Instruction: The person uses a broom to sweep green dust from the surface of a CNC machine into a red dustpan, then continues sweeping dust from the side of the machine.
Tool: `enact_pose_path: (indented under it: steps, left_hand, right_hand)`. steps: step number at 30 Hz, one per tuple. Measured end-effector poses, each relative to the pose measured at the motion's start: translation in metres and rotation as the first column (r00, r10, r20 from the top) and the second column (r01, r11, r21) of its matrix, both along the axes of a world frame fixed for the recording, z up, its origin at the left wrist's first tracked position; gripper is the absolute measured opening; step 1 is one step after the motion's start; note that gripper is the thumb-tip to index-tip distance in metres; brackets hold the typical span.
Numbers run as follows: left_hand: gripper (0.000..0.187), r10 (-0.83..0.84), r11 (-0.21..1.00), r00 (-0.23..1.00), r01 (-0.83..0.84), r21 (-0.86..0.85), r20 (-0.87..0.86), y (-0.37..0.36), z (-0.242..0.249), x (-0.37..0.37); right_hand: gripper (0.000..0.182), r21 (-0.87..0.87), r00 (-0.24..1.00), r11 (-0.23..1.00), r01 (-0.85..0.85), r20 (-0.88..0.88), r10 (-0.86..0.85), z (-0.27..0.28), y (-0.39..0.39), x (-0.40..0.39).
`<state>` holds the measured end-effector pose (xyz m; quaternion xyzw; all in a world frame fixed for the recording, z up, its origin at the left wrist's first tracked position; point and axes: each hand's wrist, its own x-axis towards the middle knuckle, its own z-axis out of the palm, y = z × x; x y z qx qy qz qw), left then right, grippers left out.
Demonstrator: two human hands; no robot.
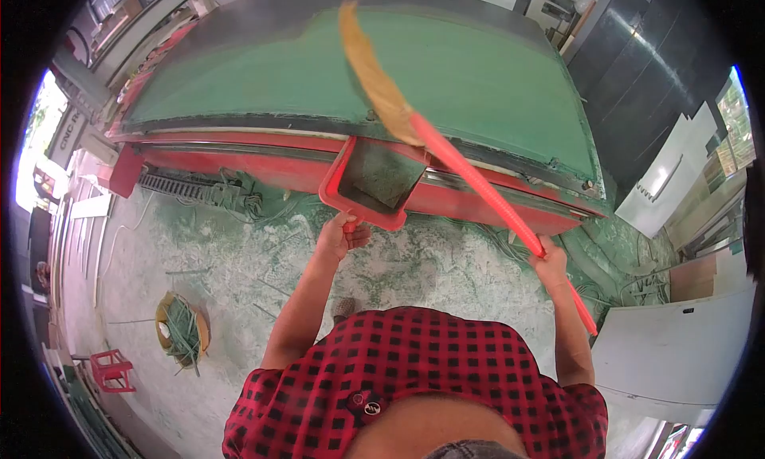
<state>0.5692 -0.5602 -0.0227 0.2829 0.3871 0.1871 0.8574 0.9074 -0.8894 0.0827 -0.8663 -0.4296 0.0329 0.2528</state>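
Note:
My left hand point(346, 234) is closed around the short handle of a red dustpan point(365, 212). The pan is held against the near edge of a broad machine bed point(239, 80), and greyish-green dust point(384, 172) lies inside it. In my right hand point(550, 264) is the long red handle of a broom point(486, 190), gripped near its lower end. The broom slants up and to the left across the bed's edge. Its yellowish-brown bristles point(370, 72) are over the green dusty surface, close beside the dustpan's mouth.
A red rail point(279, 168) runs along the machine's front. On the dusty floor are a cable chain point(179, 188), a yellow basket of green strips point(183, 331) and a small red stool point(111, 371). Loose cables and a white cabinet point(669, 363) stand at right, with dark panels point(645, 76) behind.

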Motion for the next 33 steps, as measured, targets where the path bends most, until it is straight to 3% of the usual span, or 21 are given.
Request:
enact_pose_path:
  steps: [7,9,13,19,21,25,30,33]
  left_hand:
    - [0.033,0.015,1.000,1.000,-0.015,-0.004,0.010,0.005,0.004,-0.006]
    - [0.033,0.020,1.000,1.000,-0.020,-0.008,0.010,0.007,0.004,-0.008]
    - [0.033,0.030,1.000,1.000,-0.030,-0.003,-0.009,0.012,0.000,-0.013]
    - [0.032,0.030,1.000,1.000,-0.030,0.002,-0.009,0.018,-0.002,-0.020]
    - [0.029,0.039,0.999,0.999,-0.038,-0.033,0.012,0.021,-0.005,-0.020]
    - [0.025,0.060,0.997,0.998,-0.060,-0.057,0.000,0.026,-0.006,-0.020]
    - [0.033,0.014,1.000,1.000,-0.014,-0.021,-0.002,0.030,-0.007,-0.025]
    - [0.033,0.007,1.000,1.000,-0.007,-0.024,-0.002,0.034,-0.008,-0.026]
  right_hand:
    - [0.028,-0.042,0.994,0.995,0.092,0.059,-0.090,0.007,0.021,0.015]
    - [0.028,-0.176,0.981,0.982,0.062,0.191,-0.028,-0.012,0.031,0.023]
    - [0.030,-0.233,0.985,0.973,0.002,0.167,0.038,-0.024,0.053,0.001]
    - [0.030,-0.179,0.995,0.982,-0.063,0.070,0.077,-0.015,0.043,-0.019]
    - [0.029,-0.097,0.985,0.994,-0.044,-0.172,0.027,-0.012,0.026,-0.022]
    - [0.028,0.015,0.955,1.000,-0.001,-0.297,0.005,-0.016,0.009,-0.024]
    - [0.026,-0.015,0.986,0.991,0.132,-0.100,-0.133,-0.009,0.029,-0.033]
    - [0.024,-0.094,0.994,0.990,0.105,-0.016,-0.107,-0.020,0.043,-0.041]
